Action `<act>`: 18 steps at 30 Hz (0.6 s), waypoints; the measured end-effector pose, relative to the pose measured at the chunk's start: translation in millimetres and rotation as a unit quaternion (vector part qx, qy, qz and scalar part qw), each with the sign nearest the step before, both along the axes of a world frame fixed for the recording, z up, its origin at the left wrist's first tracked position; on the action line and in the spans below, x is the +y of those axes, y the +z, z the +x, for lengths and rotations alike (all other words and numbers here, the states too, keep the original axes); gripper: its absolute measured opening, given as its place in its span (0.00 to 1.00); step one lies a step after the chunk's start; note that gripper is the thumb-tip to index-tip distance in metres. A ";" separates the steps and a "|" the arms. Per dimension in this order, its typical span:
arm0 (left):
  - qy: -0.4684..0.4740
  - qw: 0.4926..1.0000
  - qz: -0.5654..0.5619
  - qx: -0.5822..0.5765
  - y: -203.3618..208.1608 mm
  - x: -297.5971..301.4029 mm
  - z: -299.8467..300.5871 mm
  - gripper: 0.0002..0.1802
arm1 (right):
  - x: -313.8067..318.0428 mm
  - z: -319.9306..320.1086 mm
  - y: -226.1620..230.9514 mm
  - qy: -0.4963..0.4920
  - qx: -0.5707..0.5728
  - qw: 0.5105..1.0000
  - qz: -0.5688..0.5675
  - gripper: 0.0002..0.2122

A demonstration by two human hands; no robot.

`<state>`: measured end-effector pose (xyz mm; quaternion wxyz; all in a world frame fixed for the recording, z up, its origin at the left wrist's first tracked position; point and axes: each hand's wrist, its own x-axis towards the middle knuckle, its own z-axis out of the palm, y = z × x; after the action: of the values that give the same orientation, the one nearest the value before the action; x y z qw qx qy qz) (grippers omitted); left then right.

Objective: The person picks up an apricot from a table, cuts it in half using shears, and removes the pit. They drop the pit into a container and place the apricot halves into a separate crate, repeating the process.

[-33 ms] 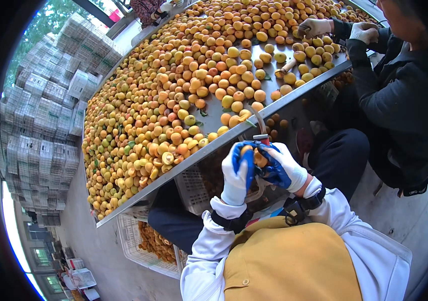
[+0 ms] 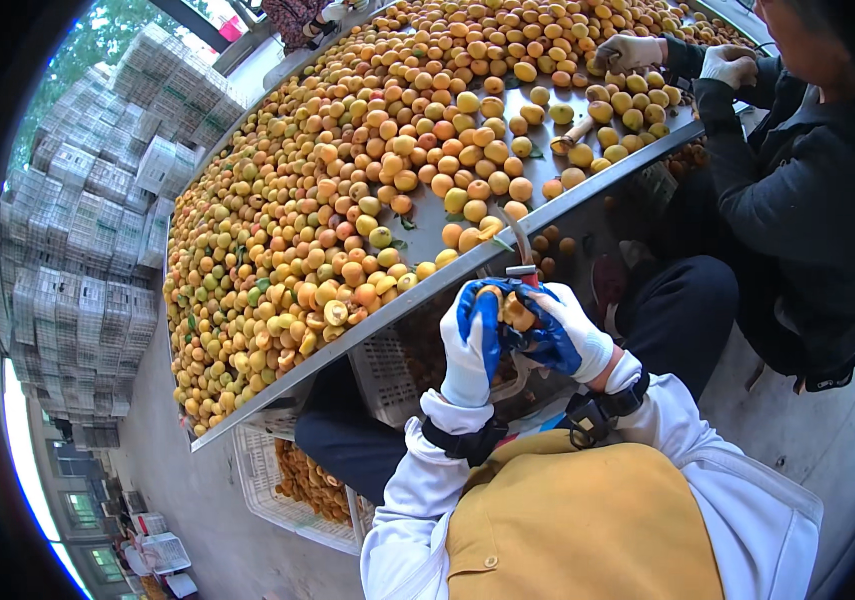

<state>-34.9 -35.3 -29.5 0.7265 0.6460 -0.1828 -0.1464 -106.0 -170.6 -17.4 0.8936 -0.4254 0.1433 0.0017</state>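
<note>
My left hand (image 2: 474,335), in a white glove with a blue coated palm, has its fingers curled round an apricot in front of the table edge. My right hand (image 2: 562,335), gloved alike, closes in from the other side against the same fruit. Between them the apricot (image 2: 516,314) shows orange, split-looking flesh. Just above the fingers stands a curved rod (image 2: 519,240) with a red part at its lower end. Whether my right hand grips that part cannot be made out. Whole apricots (image 2: 327,220) cover the metal table beyond my hands, with a few cut halves near its edge.
The table's raised metal rim (image 2: 347,372) runs slantwise before me. Below left, a white crate (image 2: 257,475) holds apricot pieces; another crate (image 2: 384,375) stands under the table. A co-worker in dark clothes (image 2: 807,190) sits at right. Stacked crates (image 2: 87,220) rise at far left.
My fingers have shifted slightly round the apricot, and more of its orange flesh shows between the gloves. The co-worker's hands have barely moved.
</note>
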 end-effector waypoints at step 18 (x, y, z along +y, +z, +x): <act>0.208 0.976 0.064 0.007 23.1 111.9 59.3 0.17 | 12.6 22.3 -38.1 0.031 -0.027 0.995 0.095 0.15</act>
<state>24.4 76.6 -6.4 0.6995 0.7140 -0.0296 -0.0073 -83.6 -158.0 -55.5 0.9331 -0.3425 0.1055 0.0313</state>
